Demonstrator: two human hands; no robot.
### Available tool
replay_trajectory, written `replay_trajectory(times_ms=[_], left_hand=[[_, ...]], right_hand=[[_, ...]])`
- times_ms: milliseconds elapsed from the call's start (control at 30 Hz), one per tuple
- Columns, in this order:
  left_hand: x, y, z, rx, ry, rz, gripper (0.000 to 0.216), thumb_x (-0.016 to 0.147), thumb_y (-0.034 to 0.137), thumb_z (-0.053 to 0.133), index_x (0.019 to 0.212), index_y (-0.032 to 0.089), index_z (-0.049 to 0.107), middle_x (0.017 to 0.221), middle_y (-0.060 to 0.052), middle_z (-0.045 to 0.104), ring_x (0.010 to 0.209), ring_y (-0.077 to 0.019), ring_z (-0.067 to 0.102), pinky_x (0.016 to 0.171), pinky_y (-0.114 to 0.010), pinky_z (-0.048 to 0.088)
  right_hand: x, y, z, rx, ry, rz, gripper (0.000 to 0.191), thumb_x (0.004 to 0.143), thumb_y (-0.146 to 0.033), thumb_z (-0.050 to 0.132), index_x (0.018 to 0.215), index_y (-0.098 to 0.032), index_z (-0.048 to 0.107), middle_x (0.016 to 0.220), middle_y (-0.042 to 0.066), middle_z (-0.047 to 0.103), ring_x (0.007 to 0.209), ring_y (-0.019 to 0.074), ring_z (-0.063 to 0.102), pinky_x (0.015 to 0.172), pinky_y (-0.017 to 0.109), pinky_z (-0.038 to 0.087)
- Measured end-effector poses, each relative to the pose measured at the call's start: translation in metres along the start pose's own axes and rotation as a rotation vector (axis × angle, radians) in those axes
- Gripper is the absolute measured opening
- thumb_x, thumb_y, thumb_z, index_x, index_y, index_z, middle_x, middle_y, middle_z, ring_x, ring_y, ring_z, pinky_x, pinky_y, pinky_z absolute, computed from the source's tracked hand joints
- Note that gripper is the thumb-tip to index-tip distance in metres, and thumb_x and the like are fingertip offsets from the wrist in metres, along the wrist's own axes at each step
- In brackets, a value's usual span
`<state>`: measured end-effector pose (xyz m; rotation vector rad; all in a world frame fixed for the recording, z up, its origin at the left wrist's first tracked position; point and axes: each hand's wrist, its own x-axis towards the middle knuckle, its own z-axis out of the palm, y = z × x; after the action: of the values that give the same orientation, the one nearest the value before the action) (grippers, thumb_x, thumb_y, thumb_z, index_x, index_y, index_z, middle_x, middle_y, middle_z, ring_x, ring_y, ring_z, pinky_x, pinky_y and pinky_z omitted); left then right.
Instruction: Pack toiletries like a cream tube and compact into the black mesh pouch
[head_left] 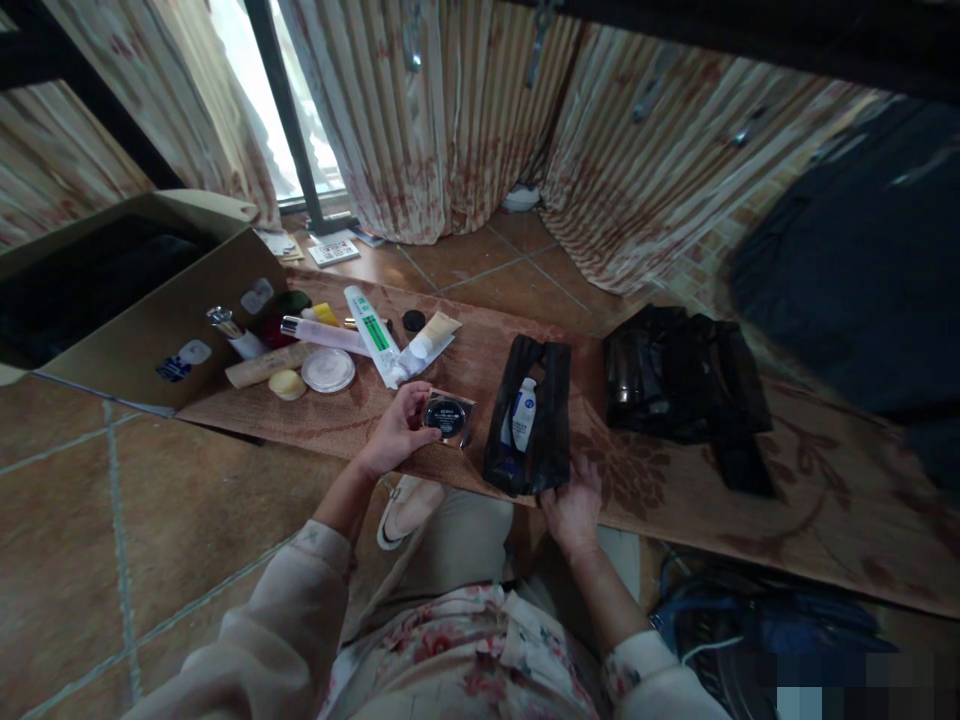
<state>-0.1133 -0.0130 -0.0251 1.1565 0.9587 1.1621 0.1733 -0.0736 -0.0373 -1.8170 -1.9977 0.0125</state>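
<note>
My left hand is closed on a small square cosmetic case with a dark round face, thumb on its near edge. It holds the case just left of a black see-through pouch, over the bench edge. A white tube with a blue cap lies in the pouch. My right hand grips the pouch's near right corner, with some fingertips hidden. To the left lie a white and green toothpaste tube, a cream-coloured tube, a round clear-lidded container and a yellow sponge.
A cardboard box with dark contents stands at the left end of the cloth-covered bench. Several more cosmetics lie beside it. Filled black bags sit to the right. Curtains hang behind, and a blue bag is below at right.
</note>
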Motion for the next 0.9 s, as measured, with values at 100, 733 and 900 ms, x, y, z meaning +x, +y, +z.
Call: replay_trajectory(times_ms=[100, 733, 900], left_hand=[[-0.0003, 0.0018, 0.001, 0.001, 0.003, -0.006, 0.063, 0.063, 0.012, 0.074, 0.116, 0.022, 0.04, 0.107, -0.005, 0.058, 0.092, -0.0173, 0.059, 0.081, -0.031, 0.046], [-0.0011, 0.0079, 0.0043, 0.003, 0.036, -0.011, 0.06, 0.061, 0.012, 0.073, 0.113, 0.021, 0.044, 0.102, -0.003, 0.059, 0.09, -0.0171, 0.06, 0.08, -0.03, 0.045], [-0.0006, 0.0055, 0.0032, -0.011, 0.021, -0.021, 0.064, 0.062, 0.011, 0.073, 0.119, 0.021, 0.044, 0.107, -0.004, 0.058, 0.094, -0.0175, 0.059, 0.084, -0.031, 0.045]], right_hand=[[0.0002, -0.0006, -0.0005, 0.007, 0.003, -0.003, 0.029, 0.079, -0.02, 0.047, 0.104, -0.015, 0.061, 0.108, 0.012, 0.058, 0.097, 0.0264, 0.048, 0.083, 0.04, 0.038], [0.0002, -0.0009, -0.0013, 0.018, 0.005, -0.003, 0.03, 0.078, -0.021, 0.047, 0.105, -0.015, 0.061, 0.108, 0.012, 0.057, 0.097, 0.0266, 0.047, 0.083, 0.041, 0.039], [0.0011, -0.0027, -0.0037, 0.023, -0.008, 0.0, 0.03, 0.08, -0.022, 0.047, 0.106, -0.015, 0.061, 0.106, 0.011, 0.057, 0.096, 0.0258, 0.048, 0.083, 0.04, 0.039]])
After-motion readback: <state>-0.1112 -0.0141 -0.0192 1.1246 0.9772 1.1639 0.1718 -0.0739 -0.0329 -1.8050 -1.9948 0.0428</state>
